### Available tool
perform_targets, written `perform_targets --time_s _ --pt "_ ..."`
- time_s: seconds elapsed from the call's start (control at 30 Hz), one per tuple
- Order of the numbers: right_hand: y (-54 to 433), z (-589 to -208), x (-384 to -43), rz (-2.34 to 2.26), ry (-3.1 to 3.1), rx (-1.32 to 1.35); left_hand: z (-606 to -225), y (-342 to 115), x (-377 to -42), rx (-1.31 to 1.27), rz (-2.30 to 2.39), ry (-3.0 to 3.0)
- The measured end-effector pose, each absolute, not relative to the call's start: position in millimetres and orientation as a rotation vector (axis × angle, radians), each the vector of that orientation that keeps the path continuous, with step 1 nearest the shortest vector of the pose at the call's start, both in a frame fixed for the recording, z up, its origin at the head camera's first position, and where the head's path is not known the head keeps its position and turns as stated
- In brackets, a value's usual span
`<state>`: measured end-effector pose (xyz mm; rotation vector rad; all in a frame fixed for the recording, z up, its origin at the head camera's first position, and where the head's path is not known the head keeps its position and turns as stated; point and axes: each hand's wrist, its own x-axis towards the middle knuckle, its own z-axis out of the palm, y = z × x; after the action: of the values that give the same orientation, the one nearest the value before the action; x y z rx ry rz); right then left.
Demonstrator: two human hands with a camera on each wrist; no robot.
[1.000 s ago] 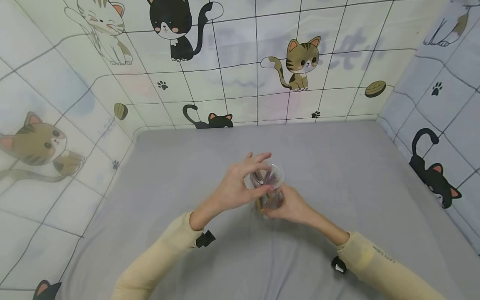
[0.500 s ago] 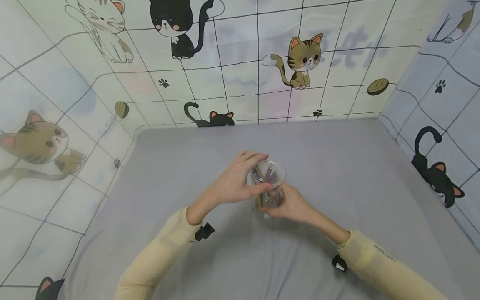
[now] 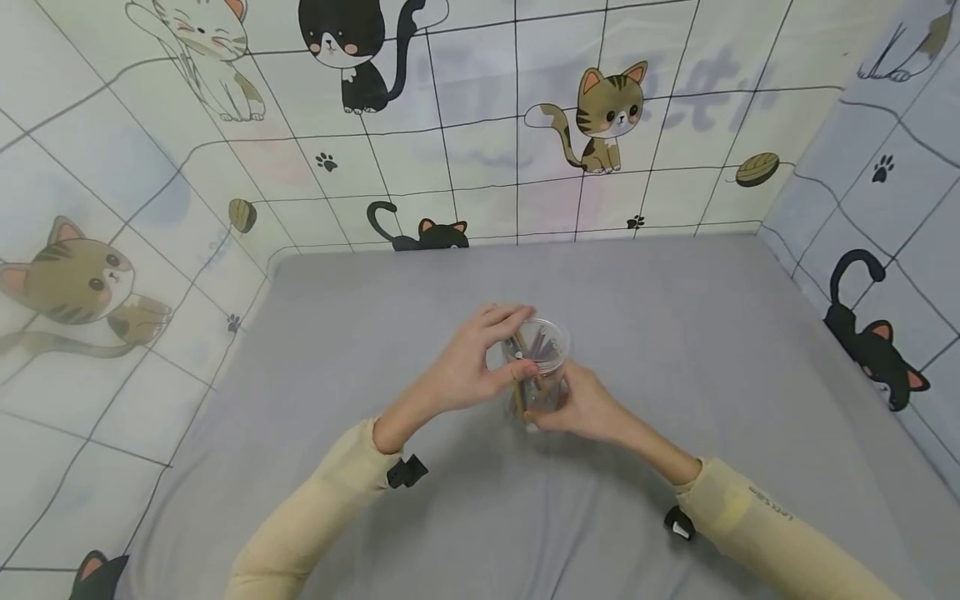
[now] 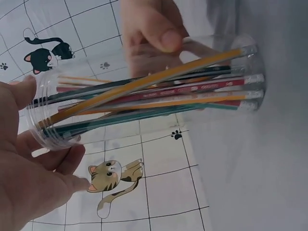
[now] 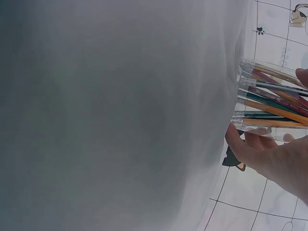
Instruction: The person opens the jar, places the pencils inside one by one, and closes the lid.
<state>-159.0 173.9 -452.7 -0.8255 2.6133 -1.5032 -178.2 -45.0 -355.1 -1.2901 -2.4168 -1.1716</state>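
Note:
A clear plastic jar (image 3: 551, 385) stands upright near the middle of the grey-covered table, between both hands. Inside are several pencils (image 4: 168, 91) in yellow, red, green and black, their eraser ends at the jar's base. My left hand (image 3: 467, 363) holds the ridged top rim (image 4: 45, 115), thumb on the near side and fingers on the far side. Lower down, my right hand (image 3: 588, 407) grips the jar's body from the right. The right wrist view shows that hand's fingers (image 5: 245, 149) at the base end, by the pencils' erasers.
Grey cloth (image 3: 375, 333) covers the table all around the jar. White sheeting with printed cats (image 3: 609, 117) and grid lines closes off the back and both sides. Black straps (image 3: 407, 472) sit at the wrists over the cream sleeves (image 3: 315, 508).
The left hand's fingers, raised and spread over the jar's top a second ago, have come down around its rim. The right hand keeps its grip on the body, and the jar stays in place.

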Motion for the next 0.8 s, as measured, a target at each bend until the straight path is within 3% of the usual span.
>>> perform_targets --time_s 0.8 --pt "174 -452 -159 -1.523 2.550 -0.920 -350 -44 -169 -1.303 -1.006 -2.393"
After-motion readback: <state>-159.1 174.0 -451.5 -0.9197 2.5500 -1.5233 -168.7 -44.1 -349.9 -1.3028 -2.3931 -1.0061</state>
